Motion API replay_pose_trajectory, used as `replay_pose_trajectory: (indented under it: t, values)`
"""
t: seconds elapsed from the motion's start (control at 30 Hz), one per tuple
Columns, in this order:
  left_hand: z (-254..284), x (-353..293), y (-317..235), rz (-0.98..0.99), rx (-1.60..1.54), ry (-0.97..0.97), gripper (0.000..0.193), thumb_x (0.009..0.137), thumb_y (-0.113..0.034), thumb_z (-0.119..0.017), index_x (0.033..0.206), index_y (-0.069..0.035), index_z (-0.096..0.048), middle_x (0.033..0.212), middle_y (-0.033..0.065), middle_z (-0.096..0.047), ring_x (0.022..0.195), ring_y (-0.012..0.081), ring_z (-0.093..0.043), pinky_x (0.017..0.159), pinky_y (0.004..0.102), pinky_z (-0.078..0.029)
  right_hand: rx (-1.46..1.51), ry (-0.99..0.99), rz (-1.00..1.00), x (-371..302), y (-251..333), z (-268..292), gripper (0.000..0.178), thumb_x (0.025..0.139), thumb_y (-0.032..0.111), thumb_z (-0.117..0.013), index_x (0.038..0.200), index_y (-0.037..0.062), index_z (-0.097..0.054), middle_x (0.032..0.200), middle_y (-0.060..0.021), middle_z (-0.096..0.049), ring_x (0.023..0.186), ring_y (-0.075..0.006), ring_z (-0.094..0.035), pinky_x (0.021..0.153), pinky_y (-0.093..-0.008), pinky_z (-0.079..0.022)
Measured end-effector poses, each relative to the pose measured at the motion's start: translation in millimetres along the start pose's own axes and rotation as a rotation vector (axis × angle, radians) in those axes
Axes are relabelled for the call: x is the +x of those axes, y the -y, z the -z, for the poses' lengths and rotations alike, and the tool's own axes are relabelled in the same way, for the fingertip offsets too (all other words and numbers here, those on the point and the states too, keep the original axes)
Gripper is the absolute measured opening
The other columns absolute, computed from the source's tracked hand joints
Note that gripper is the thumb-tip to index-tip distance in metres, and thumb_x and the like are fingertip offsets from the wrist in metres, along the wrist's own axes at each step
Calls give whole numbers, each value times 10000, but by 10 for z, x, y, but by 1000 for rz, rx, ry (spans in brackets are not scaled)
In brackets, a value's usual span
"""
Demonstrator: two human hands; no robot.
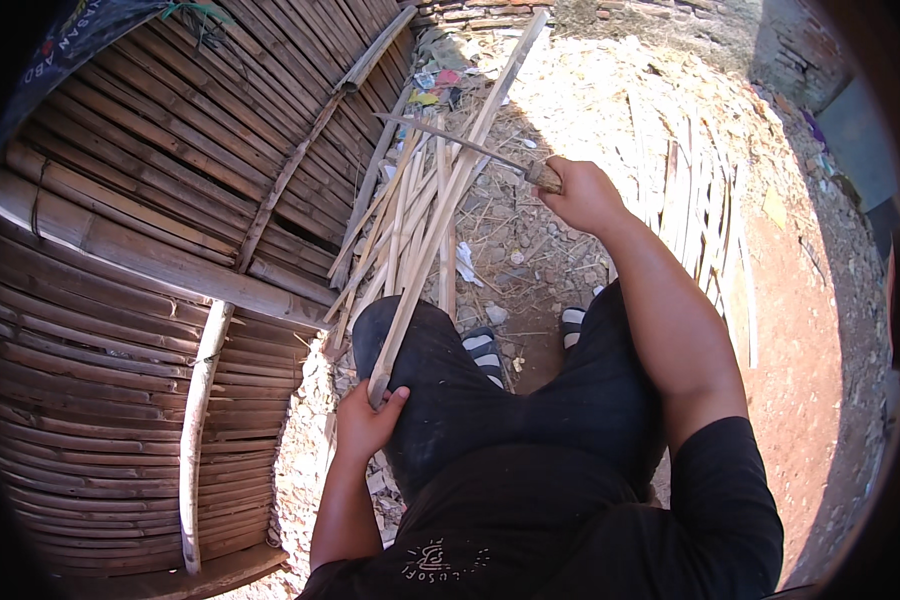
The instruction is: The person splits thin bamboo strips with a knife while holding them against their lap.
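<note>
My left hand (pixel 368 418) is closed around the near end of a long, pale bamboo strip (pixel 432 242). The strip lies over my left thigh and slants away to the far right. In my right hand (pixel 588 196) is a long, narrow-bladed knife (pixel 515 166), gripped by its light wooden handle. The blade points left and crosses the strip near its middle, touching it or very close; I cannot tell whether it cuts in. Beneath the strip, past my left knee, several split bamboo strips (pixel 398 232) lie in a loose pile.
A woven bamboo wall (pixel 100 390) with poles stands close on my left. Thin bamboo slats (pixel 692 205) lie spread on the ground at right. Coloured litter (pixel 430 88) and stones are scattered ahead, before a brick wall (pixel 630 22). My sandalled feet (pixel 483 355) are below.
</note>
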State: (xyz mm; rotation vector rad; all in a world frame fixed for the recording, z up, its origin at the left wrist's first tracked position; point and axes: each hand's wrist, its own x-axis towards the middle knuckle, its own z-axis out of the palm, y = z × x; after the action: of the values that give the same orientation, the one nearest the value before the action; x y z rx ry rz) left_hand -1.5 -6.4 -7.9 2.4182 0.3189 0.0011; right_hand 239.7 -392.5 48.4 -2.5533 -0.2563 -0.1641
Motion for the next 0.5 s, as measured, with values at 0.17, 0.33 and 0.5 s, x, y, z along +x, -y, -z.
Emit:
replay_pose_trajectory:
  t: [0.17, 0.33, 0.5]
  values:
    - [-4, 2, -26, 16, -43, 19, 433, 858, -404, -852, 863, -8, -677, 690, 97, -670, 649, 190, -663, 640, 347, -525, -20, 79, 230, -62, 77, -185, 330, 871, 329, -776, 991, 44, -659, 853, -210, -705, 892, -426, -696, 793, -531, -544]
    - [-12, 0, 67, 11, -58, 0, 438, 860, -408, -851, 873, -5, -679, 694, 93, -671, 655, 185, -662, 643, 341, -524, -184, 236, 540, -183, 402, -319, 271, 785, 242, -779, 938, 87, -617, 775, -156, -684, 838, -404, -696, 775, -522, -532]
    - [22, -12, 6, 14, -10, 16, 423, 872, -397, -843, 891, -9, -676, 719, 78, -672, 678, 166, -649, 647, 331, -517, -243, 166, 518, -111, 306, -213, 275, 811, 262, -780, 966, 93, -630, 772, -156, -686, 832, -407, -694, 804, -510, -531]
